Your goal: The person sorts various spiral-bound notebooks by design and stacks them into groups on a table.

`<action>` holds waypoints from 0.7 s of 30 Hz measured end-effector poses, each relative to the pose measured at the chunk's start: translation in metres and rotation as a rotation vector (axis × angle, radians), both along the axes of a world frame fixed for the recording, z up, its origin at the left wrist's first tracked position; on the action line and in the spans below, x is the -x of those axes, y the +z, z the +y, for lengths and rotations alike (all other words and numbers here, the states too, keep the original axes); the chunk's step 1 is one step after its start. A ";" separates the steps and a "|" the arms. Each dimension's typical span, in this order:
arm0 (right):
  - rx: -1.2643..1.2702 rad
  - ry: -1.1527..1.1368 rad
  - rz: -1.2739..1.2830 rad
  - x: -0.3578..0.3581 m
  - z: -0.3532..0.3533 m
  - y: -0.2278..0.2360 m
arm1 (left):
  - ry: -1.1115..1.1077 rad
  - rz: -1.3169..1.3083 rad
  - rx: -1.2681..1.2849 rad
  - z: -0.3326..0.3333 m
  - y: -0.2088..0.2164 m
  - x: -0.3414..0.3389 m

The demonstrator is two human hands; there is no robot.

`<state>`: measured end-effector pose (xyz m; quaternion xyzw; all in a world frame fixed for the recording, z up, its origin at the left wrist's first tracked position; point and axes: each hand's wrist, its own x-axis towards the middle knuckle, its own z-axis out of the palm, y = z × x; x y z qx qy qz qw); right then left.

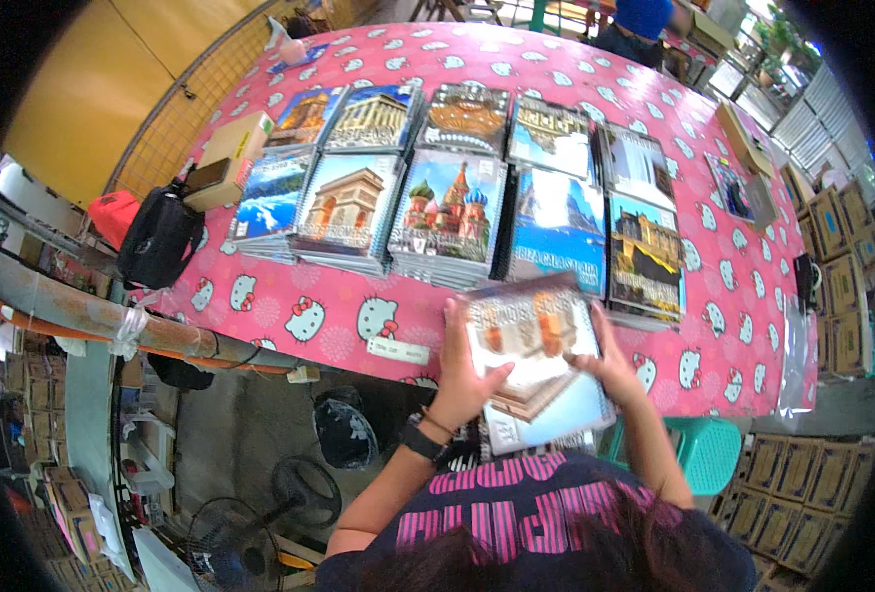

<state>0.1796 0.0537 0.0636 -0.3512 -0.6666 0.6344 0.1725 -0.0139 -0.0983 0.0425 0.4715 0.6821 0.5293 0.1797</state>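
Notebooks [536,365] sit stacked in my two hands, held just above the near edge of the pink table [289,306]. My left hand [467,380] clasps the stack's left side, its fingers [452,326] curled over the top cover; my right hand [610,365] grips the right edge. More spiral notebooks [447,212] lie in rows beyond.

- Bright, even daylight fills the scene; the strongest light comes from the upper right, where the background is washed out to near white.
- Shadows are soft: a dim zone lies under the near edge of the table [289,326].
- Pale glare streaks the glossy covers of the notebook stacks [447,212].
- The notebooks held [536,360] in the hands are blurred, their covers smeared.
- Fisheye bending curves straight edges toward the rim, and black vignette fills the corners.
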 end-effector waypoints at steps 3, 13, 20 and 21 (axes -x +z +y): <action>0.154 -0.063 0.112 0.008 -0.026 0.020 | 0.020 0.081 0.174 0.014 0.008 0.021; 0.251 -0.077 0.084 0.007 -0.024 0.020 | 0.235 0.677 0.888 0.199 0.011 0.356; 0.348 -0.107 0.143 -0.003 -0.023 0.015 | 0.141 1.087 0.307 0.193 0.037 0.345; 0.339 -0.102 0.138 -0.003 -0.025 0.015 | 0.225 1.070 0.239 0.185 0.060 0.331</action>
